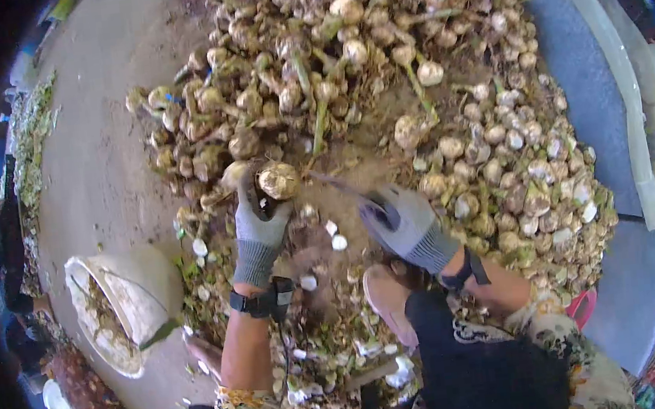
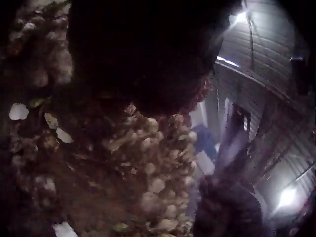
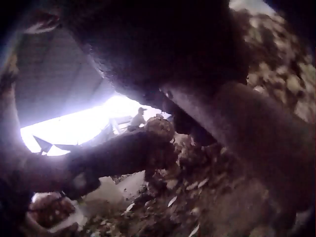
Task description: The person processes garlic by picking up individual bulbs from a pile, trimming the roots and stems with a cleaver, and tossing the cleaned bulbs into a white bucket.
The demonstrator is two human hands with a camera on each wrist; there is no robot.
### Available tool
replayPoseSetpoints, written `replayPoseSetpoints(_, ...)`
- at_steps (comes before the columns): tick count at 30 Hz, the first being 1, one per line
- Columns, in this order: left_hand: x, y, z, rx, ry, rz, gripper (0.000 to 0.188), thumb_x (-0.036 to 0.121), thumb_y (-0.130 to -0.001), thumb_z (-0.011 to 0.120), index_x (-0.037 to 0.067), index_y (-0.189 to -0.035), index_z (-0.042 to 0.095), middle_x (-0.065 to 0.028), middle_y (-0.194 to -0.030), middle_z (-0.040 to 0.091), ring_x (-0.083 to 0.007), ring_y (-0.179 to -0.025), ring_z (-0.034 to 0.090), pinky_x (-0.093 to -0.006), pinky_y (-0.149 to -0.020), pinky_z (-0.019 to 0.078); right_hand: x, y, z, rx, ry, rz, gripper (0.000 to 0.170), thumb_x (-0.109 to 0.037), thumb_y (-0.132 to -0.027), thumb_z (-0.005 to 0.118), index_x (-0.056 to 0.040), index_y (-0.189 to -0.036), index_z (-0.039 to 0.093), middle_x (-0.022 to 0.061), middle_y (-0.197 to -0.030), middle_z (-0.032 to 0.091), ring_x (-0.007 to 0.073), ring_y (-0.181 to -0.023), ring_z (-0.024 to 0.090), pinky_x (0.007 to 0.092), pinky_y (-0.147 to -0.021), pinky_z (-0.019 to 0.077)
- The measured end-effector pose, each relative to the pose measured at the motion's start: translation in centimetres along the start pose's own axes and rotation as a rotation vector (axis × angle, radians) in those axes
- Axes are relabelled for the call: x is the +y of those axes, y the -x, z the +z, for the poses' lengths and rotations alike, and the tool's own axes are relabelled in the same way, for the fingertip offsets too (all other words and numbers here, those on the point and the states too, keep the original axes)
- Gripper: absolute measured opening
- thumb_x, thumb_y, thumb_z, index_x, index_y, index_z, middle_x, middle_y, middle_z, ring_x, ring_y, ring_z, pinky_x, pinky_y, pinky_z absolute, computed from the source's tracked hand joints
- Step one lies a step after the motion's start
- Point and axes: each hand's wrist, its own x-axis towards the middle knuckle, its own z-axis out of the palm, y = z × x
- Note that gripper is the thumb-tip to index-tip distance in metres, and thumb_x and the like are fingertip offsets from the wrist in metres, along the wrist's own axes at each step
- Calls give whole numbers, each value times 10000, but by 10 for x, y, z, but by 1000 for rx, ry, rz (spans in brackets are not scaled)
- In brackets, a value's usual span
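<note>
In the head view the gloved left hand (image 1: 260, 225) grips a garlic bulb (image 1: 278, 180), thumb and fingers around it; another pale bulb lies by its fingertips. To the right, the gloved right hand (image 1: 402, 221) is curled round a thin dark tool (image 1: 337, 181), which points up and left toward the bulb without touching it. The right wrist view shows a bulb (image 3: 160, 127) at the end of the left arm, and the dark right hand above. The left wrist view is mostly blocked by a dark shape; loose bulbs (image 2: 157, 185) lie beyond it.
A large heap of stemmed bulbs (image 1: 285, 90) lies ahead, and trimmed bulbs (image 1: 515, 186) are piled at the right. A white container (image 1: 154, 288) lies tipped at the left. Scraps cover the ground around the feet. Far off, a person in a cap (image 3: 138, 118) shows in the right wrist view.
</note>
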Motion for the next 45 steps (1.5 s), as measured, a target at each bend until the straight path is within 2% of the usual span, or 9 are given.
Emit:
replayPoseSetpoints(10, 56, 68, 5, -121, 435, -359, 889, 37, -701, 736, 100, -1382, 169, -124, -1141, 573, -207, -1014, 591, -327, -842, 510, -28, -2, 1, 159, 260, -540, 342, -265, -737, 623, -144, -1053, 570, 69, -861, 513, 242, -762, 563, 370, -636, 482)
replayPoseSetpoints(19, 9, 85, 8, -118, 390, -149, 661, 56, -820, 625, 88, -1365, 252, -145, -1136, 564, -226, -1006, 580, -341, -843, 516, -32, -1, 1, 37, 264, -423, 292, -237, -759, 599, -127, -1028, 564, 100, -898, 551, 279, -752, 596, 391, -614, 505)
replayPoseSetpoints(22, 55, 83, 15, -96, 656, -251, 539, 45, -826, 606, 60, -1299, 347, -126, -1122, 562, -213, -996, 572, -361, -845, 508, 24, -26, 34, -147, 305, 44, 261, -210, -803, 564, -99, -1039, 552, 132, -871, 596, 302, -766, 621, 405, -635, 512)
replayPoseSetpoints(26, 53, 60, 6, -40, 1, -196, 579, 9, -744, 700, 40, -1237, 397, -108, -1077, 567, -180, -977, 569, -321, -813, 513, 13, -12, -3, 83, -24, 142, 279, -245, -832, 574, -60, -1041, 566, 147, -846, 635, 300, -768, 632, 383, -664, 506)
replayPoseSetpoints(29, 58, 58, 4, 128, 384, -268, 535, 24, -770, 684, 48, -1221, 398, -121, -1063, 568, -188, -899, 606, -282, -760, 543, 1, 8, 8, 159, -575, 158, 300, -296, -838, 601, -41, -995, 613, 122, -818, 661, 279, -708, 634, 373, -634, 493)
replayPoseSetpoints(32, 116, 51, 44, 19, 650, -267, 587, 157, -745, 735, 53, -1220, 406, -130, -1086, 562, -222, -953, 593, -371, -815, 520, 23, 26, 80, -231, -824, 185, 259, -235, -839, 605, -35, -1003, 596, 110, -818, 643, 238, -686, 617, 345, -618, 494)
replayPoseSetpoints(36, 142, 43, 104, -86, -163, 319, 763, 374, -630, 777, 47, -1222, 424, -190, -1101, 550, -304, -1016, 548, -434, -885, 434, 62, 51, 96, 87, -1082, 239, 213, -135, -838, 607, -19, -1012, 564, 86, -788, 610, 181, -641, 590, 300, -571, 496)
replayPoseSetpoints(40, 39, 8, 87, -220, -1167, -267, 733, 382, -682, 753, 25, -1229, 421, -219, -1026, 566, -335, -928, 575, -434, -761, 487, 83, 50, 43, 113, -1141, 552, 188, -145, -833, 630, -18, -960, 572, 40, -798, 597, 123, -703, 555, 256, -627, 471)
replayPoseSetpoints(45, -30, 33, 39, -340, -486, -392, 705, 249, -746, 732, 15, -1299, 363, -176, -1113, 581, -279, -995, 587, -393, -845, 483, 49, 41, 34, -40, -996, 475, 225, -204, -822, 625, -27, -956, 588, 40, -753, 603, 164, -695, 587, 339, -616, 485)
